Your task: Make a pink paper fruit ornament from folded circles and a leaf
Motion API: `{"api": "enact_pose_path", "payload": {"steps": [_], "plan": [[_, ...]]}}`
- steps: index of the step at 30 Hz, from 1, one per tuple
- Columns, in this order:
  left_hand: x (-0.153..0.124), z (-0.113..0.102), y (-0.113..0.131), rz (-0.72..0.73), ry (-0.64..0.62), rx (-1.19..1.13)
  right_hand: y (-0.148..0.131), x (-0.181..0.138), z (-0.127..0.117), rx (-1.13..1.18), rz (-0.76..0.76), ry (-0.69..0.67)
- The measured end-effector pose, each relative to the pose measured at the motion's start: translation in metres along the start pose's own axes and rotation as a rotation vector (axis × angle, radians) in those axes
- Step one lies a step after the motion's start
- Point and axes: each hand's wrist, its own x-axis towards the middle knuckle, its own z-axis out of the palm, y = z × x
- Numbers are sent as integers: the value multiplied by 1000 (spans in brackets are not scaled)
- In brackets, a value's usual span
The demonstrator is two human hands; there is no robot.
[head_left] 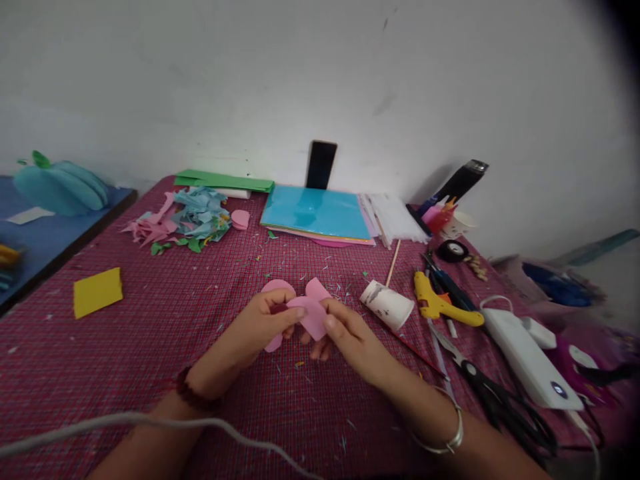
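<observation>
Both hands meet over the middle of the table, just above its red checked cloth [165, 320]. My left hand [263, 327] and my right hand [345, 330] pinch a cluster of pink foam petals [311, 313] between thumbs and fingers. Rounded pink petals stick out above and below the fingers. A dark bead bracelet circles my left wrist and a silver bangle my right.
Right of the hands lie a tipped paper cup [387, 305], a yellow glue gun [443, 303], black scissors [493, 393] and a white power bank [527, 357]. At the back sit coloured foam sheets [315, 212], blue and pink scraps [187, 217], a yellow foam piece [97, 291].
</observation>
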Motion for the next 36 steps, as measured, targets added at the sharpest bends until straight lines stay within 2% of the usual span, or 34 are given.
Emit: {"api": "enact_pose_path", "payload": {"steps": [5,8,11,15,17,21,23,26,29,31,33,34,36], "plan": [[2,1,4,-75,117,-203,0,5,-2,41,115,198],[2,0,8,-151,168,-450,1,9,-7,41,124,242],[1,4,6,-198,138,-661,4,10,-8,-60,100,239],[-1,19,-6,-132,150,-621,12,7,-1,-495,-60,245],[-3,25,-11,-129,157,-577,15,3,5,-688,-100,205],[-7,29,-14,-153,162,-530,12,-4,13,-799,-112,78],[-7,26,-11,-134,198,-529,7,-6,12,-661,-111,38],[-7,21,-4,-22,251,-517,2,-3,11,-201,-84,50],[-10,22,0,99,203,-418,4,2,12,127,22,8],[-13,22,4,149,93,-231,8,4,11,248,112,-55],[-16,16,12,230,29,27,10,5,7,365,149,-29],[-18,9,18,289,33,167,10,7,3,428,149,24],[-19,-12,31,461,131,371,8,9,-8,546,126,159]]}}
